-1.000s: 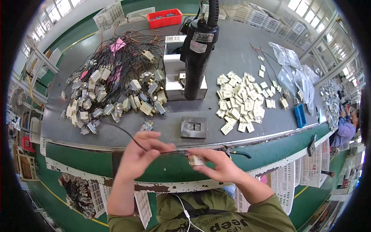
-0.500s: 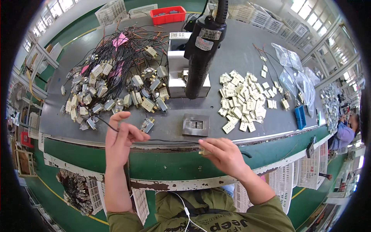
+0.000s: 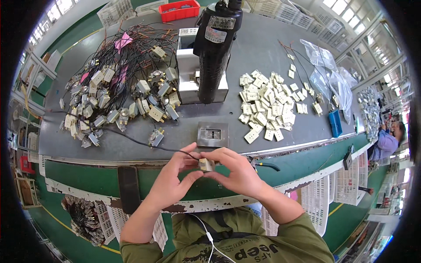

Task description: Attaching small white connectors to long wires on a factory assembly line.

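Observation:
Over the table's front edge my two hands meet around a small cream plastic housing (image 3: 206, 165) with a black cable (image 3: 144, 143). My right hand (image 3: 237, 172) pinches the housing from the right, thumb below and fingers above. From the left, my left hand (image 3: 172, 179) closes thumb and fingers on its other side, where the cable comes in. The cable trails left toward a heap of wired cream and grey housings (image 3: 103, 98). Just beyond my hands sits a grey metal fixture block (image 3: 212, 135) with a slotted recess. One loose wired housing (image 3: 156, 137) lies left of it.
A black power screwdriver (image 3: 215, 57) hangs over a white stand (image 3: 186, 65). Cream plastic covers (image 3: 267, 105) are piled to the right. Pliers (image 3: 267, 165) lie at the front edge. Farther right are a blue box (image 3: 335, 123) and clear bags (image 3: 335, 83); a red bin (image 3: 179, 10) stands behind.
My left hand has moved right and down to join my right hand at the housing. The cable, held stretched between both hands before, now trails off to the left. The view has shifted slightly.

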Motion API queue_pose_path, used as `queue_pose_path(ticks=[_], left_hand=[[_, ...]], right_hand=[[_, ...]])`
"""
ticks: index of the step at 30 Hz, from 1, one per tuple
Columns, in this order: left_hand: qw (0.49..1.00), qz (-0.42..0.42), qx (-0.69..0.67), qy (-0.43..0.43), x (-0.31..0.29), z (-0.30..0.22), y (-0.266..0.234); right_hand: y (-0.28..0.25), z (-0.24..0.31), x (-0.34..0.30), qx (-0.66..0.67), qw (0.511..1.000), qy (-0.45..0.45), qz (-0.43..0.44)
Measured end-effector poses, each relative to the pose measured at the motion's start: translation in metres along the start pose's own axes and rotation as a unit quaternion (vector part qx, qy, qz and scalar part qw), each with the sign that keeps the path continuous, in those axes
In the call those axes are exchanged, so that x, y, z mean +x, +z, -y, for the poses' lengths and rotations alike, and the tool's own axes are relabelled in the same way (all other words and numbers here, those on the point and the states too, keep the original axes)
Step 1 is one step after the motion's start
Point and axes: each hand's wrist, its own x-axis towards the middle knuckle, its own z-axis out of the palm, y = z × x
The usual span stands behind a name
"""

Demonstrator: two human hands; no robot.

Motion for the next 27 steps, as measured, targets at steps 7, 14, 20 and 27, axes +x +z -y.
queue_pose_path(ticks=[7,14,20,27], left_hand=[[0.990,-0.024,0.128,0.054,-0.003,-0.014,-0.003],[0.992,-0.053,0.112,0.029,-0.002,-0.009,-0.001],[0.981,-0.064,0.122,0.138,-0.002,-0.004,0.003],[0.984,-0.050,0.101,0.137,-0.015,-0.012,-0.004]], right_hand=[[-0.002,0.009,0.002,0.012,1.000,0.016,-0.002],[-0.003,0.007,0.001,0.027,1.000,-0.006,0.011],[0.003,0.009,-0.005,-0.016,0.995,-0.076,-0.055],[-0.009,0.019,-0.010,0.013,0.996,-0.082,-0.026]])
